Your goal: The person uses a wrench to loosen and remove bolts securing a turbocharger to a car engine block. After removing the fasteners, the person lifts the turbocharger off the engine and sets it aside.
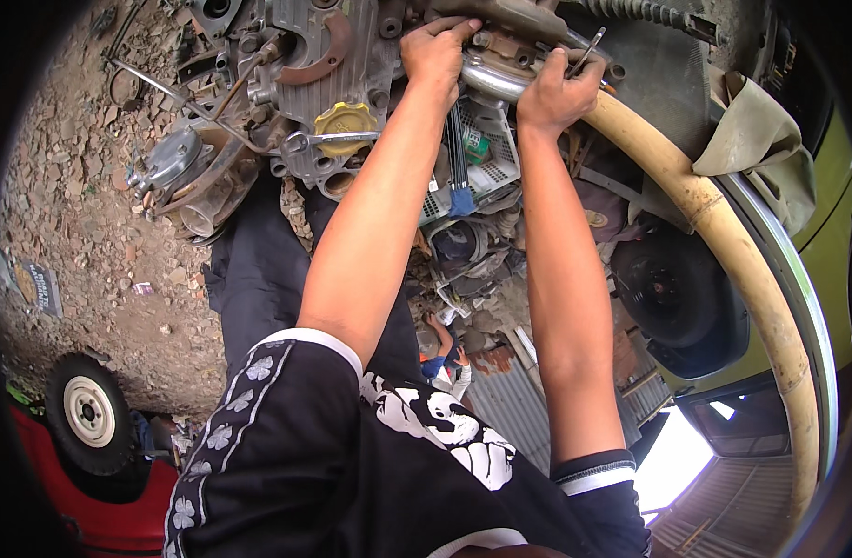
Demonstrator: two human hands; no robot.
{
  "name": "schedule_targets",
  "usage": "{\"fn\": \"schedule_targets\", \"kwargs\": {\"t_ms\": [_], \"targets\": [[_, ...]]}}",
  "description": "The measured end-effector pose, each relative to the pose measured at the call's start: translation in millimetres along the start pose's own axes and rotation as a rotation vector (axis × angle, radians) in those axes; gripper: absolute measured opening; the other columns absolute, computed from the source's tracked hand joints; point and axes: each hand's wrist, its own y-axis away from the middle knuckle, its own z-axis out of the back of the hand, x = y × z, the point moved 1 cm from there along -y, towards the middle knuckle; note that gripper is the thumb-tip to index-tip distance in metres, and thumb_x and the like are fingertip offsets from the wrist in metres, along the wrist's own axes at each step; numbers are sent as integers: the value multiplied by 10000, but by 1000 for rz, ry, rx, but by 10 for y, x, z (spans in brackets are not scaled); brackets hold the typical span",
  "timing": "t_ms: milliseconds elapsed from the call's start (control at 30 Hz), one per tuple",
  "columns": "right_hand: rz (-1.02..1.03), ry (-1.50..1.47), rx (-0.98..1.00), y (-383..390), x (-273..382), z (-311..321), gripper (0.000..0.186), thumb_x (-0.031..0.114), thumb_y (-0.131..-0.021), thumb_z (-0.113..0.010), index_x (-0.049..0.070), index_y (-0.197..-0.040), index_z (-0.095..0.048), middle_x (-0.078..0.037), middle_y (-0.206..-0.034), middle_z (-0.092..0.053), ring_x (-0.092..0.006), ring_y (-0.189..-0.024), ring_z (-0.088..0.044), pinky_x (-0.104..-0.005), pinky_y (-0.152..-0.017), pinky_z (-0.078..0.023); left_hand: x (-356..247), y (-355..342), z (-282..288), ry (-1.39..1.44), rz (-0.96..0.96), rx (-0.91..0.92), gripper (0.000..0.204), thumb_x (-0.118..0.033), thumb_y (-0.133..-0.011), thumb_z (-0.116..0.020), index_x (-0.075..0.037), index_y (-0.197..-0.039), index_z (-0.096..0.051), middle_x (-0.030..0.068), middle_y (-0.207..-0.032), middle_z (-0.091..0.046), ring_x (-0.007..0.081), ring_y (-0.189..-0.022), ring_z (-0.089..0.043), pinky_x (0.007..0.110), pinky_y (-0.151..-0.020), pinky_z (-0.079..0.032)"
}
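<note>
My left hand (433, 58) is closed, its fingers over the left end of a brown, worn metal part (505, 46) at the top of the view. Close to its right, my right hand (558, 96) is closed too, with thumb and forefinger pinched by a thin metal rod (590, 50) that sticks up at a slant. What the right fingers cover is hidden. Below the brown part runs a shiny, rounded metal piece (494, 82), between my two hands. Left of my hands lies a grey engine casing (305, 84) with a yellow cap (344, 128).
A thick bamboo pole (714, 209) curves along the right, with a grey cloth (759, 139) hanging near it. A plastic basket (500, 153) with small items sits below my hands. Rubble covers the left ground, near a wheel (89, 412). Another person (445, 361) is behind.
</note>
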Motion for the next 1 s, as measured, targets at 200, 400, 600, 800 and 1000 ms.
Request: {"fn": "schedule_targets", "kwargs": {"t_ms": [200, 400, 600, 800, 1000], "targets": [[-3, -42, -20, -2, 70, -15, 198, 172, -838, -637, -10, -885, -572, -217, -793, -656, -443, -764, -638, -513, -764, -488, 21, -60, 56, -97, -27, -10, 193, -48, -832, -805, 39, -1004, -797, 102, -957, -773, 158, -854, -683, 292, -811, -527], [-19, -1, -13, 4, 5, -6, 221, 189, -834, -650, -9, -893, -573, -223, -801, -659, -455, -773, -639, -520, -761, -486, -55, 37, -34, -125, 30, -71, 189, -51, -849, -799, 44, -1012, -792, 101, -976, -767, 161, -895, -678, 298, -823, -518], [28, 51, -42, -10, -54, -36, 226, 200, -829, -658, -1, -885, -572, -217, -798, -664, -444, -765, -641, -524, -761, -481, -108, 63, 74, -396, -74, -99, 226, -180, -825, -773, -42, -997, -821, 124, -950, -790, 206, -866, -729, 329, -837, -543], [-65, 21, -46, 4, -12, -8, 219, 201, -833, -658, 6, -884, -572, -196, -789, -672, -425, -755, -644, -517, -761, -481, -547, 622, 239, -717, -177, 49, 251, -250, -883, -730, -93, -1064, -805, 165, -1013, -771, 276, -947, -741, 366, -885, -546], [-81, -10, -112, -11, -28, -32, 190, 184, -843, -649, 12, -895, -585, -193, -795, -678, -414, -765, -659, -501, -776, -493, -725, 671, 148, -891, -618, 162, 239, -239, -926, -715, -93, -1099, -790, 144, -980, -771, 261, -922, -746, 356, -849, -545]]}}
